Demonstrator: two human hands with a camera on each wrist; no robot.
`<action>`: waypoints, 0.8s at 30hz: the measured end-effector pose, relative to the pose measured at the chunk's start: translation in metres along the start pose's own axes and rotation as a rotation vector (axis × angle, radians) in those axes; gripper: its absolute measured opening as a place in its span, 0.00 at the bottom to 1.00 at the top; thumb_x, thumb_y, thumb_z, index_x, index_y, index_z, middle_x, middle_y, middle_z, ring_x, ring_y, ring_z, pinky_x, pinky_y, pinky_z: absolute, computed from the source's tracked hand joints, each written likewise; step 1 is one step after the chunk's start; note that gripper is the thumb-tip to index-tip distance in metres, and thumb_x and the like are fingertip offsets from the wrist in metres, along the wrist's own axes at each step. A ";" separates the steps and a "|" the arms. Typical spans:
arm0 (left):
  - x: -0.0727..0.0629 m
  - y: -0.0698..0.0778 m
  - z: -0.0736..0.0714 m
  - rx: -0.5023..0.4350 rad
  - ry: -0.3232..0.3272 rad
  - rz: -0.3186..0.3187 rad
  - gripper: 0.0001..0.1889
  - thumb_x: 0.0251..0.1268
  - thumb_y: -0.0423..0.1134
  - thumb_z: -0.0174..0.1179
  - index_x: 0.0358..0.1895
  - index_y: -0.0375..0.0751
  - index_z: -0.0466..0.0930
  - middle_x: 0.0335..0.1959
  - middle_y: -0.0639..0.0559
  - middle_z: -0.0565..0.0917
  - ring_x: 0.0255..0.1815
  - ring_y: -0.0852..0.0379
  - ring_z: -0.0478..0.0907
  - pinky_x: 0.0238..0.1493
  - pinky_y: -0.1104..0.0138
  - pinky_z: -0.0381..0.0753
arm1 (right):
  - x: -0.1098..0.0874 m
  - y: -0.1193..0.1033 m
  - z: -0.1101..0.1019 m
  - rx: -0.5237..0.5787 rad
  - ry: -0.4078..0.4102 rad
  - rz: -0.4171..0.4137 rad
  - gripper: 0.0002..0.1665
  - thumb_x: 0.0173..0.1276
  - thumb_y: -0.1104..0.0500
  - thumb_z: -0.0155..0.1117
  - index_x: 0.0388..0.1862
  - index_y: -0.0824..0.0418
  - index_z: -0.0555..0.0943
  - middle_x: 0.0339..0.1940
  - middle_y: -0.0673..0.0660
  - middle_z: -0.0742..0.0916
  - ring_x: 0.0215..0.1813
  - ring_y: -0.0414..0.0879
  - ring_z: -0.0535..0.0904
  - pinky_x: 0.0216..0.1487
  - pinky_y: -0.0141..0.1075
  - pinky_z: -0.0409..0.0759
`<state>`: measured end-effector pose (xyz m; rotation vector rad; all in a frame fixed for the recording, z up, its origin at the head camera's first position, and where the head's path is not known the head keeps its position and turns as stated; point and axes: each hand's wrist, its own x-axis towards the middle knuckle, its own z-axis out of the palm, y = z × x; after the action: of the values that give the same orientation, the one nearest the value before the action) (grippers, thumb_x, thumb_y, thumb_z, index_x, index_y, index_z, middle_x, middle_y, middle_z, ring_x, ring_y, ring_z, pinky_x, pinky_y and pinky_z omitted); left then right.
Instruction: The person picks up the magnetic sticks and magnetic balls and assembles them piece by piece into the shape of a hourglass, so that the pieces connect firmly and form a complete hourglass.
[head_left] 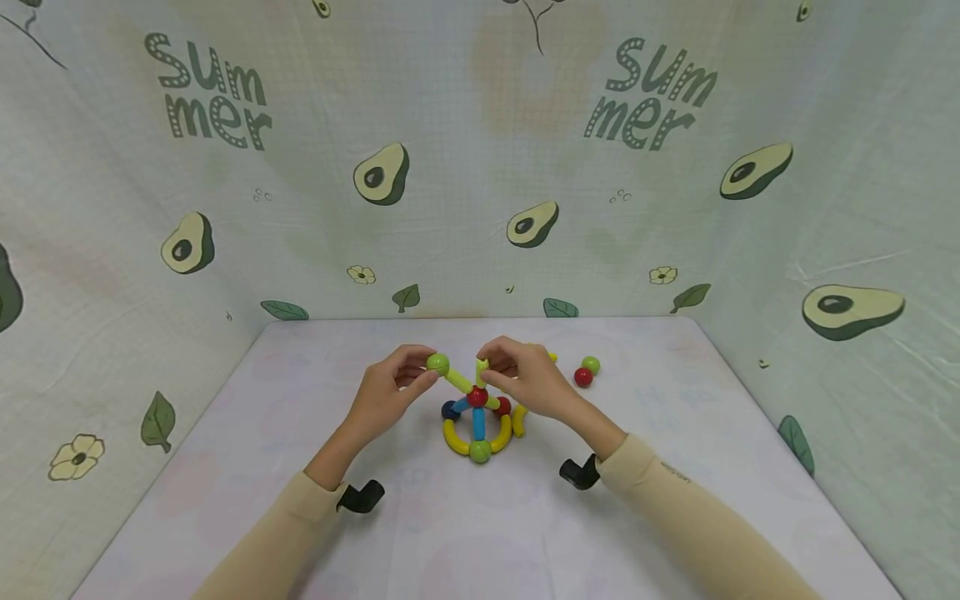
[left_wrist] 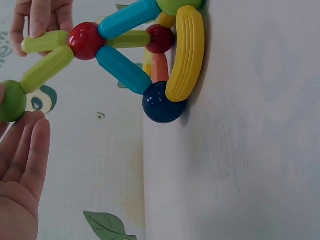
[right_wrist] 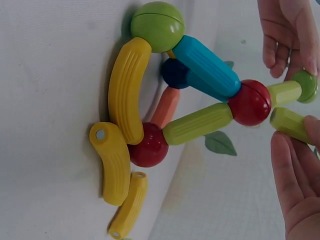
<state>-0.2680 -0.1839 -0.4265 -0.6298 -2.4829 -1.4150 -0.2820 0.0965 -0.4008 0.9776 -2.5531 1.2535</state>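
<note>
The left hand [head_left: 384,389] pinches a green ball [head_left: 438,363], the right hand [head_left: 534,378] a lime-green rod [right_wrist: 291,125] beside the upper red ball [right_wrist: 249,102], fingers closed narrowly on both. The ball-and-rod frame [head_left: 478,423] stands on the worktop [head_left: 457,525]; likely light, stiff and slick, best gripped mid-rod.

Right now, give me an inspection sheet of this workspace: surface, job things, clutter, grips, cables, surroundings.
Surface: pale tabletop, faintly patterned.
Job's things: ball-and-stick frame standing on it.
Clutter: two yellow curved pieces near the frame; red ball and loose green ball farther right.
Grips: left grip holds the raised green ball; right grip pinches a lime stick.
Cables: nothing seen.
Surroundings: avocado-print cloth behind and on both sides.
</note>
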 end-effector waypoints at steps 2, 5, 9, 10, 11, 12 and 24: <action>0.000 0.000 0.000 -0.006 0.000 -0.001 0.19 0.76 0.45 0.68 0.64 0.49 0.80 0.54 0.54 0.88 0.52 0.57 0.87 0.52 0.73 0.85 | 0.001 0.000 0.002 -0.001 -0.008 -0.001 0.15 0.74 0.62 0.72 0.57 0.58 0.83 0.47 0.51 0.90 0.46 0.41 0.88 0.52 0.32 0.88; 0.000 -0.001 0.001 -0.011 -0.002 0.000 0.19 0.76 0.46 0.67 0.65 0.49 0.80 0.55 0.54 0.88 0.52 0.57 0.87 0.53 0.73 0.85 | 0.001 -0.001 0.004 -0.005 -0.014 0.003 0.15 0.74 0.62 0.73 0.56 0.58 0.84 0.47 0.50 0.90 0.46 0.41 0.88 0.52 0.32 0.88; 0.000 -0.001 0.001 -0.010 -0.002 -0.004 0.21 0.76 0.46 0.67 0.67 0.47 0.80 0.54 0.53 0.88 0.51 0.56 0.87 0.52 0.73 0.86 | 0.001 -0.003 0.005 -0.004 -0.017 0.000 0.15 0.74 0.63 0.73 0.57 0.60 0.84 0.47 0.51 0.90 0.46 0.42 0.88 0.52 0.33 0.88; 0.000 0.000 0.001 -0.008 -0.002 -0.007 0.21 0.76 0.46 0.67 0.67 0.48 0.80 0.54 0.53 0.88 0.51 0.57 0.87 0.52 0.73 0.86 | 0.001 -0.003 0.004 -0.004 -0.019 -0.003 0.15 0.74 0.63 0.73 0.57 0.60 0.84 0.48 0.51 0.90 0.46 0.42 0.88 0.52 0.33 0.88; 0.000 0.000 0.001 -0.005 -0.001 -0.008 0.21 0.76 0.46 0.67 0.67 0.48 0.80 0.54 0.54 0.88 0.51 0.57 0.87 0.52 0.73 0.86 | 0.001 -0.003 0.004 -0.003 -0.020 -0.009 0.16 0.74 0.63 0.73 0.58 0.60 0.84 0.48 0.51 0.90 0.46 0.42 0.88 0.52 0.33 0.88; 0.000 0.000 0.001 -0.005 -0.001 -0.010 0.21 0.76 0.46 0.67 0.67 0.48 0.80 0.55 0.54 0.88 0.51 0.57 0.87 0.52 0.73 0.85 | 0.002 -0.003 0.004 -0.004 -0.022 -0.013 0.16 0.74 0.63 0.73 0.58 0.61 0.84 0.48 0.52 0.90 0.46 0.42 0.88 0.52 0.33 0.88; -0.001 0.003 0.001 0.004 0.001 -0.014 0.19 0.76 0.46 0.68 0.65 0.49 0.81 0.56 0.54 0.88 0.51 0.56 0.86 0.52 0.73 0.85 | 0.000 -0.003 -0.001 -0.017 -0.058 -0.035 0.18 0.74 0.62 0.72 0.61 0.59 0.83 0.51 0.54 0.90 0.48 0.44 0.89 0.53 0.34 0.88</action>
<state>-0.2663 -0.1822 -0.4251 -0.6118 -2.4934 -1.4147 -0.2807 0.0956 -0.3980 1.0655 -2.5732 1.2093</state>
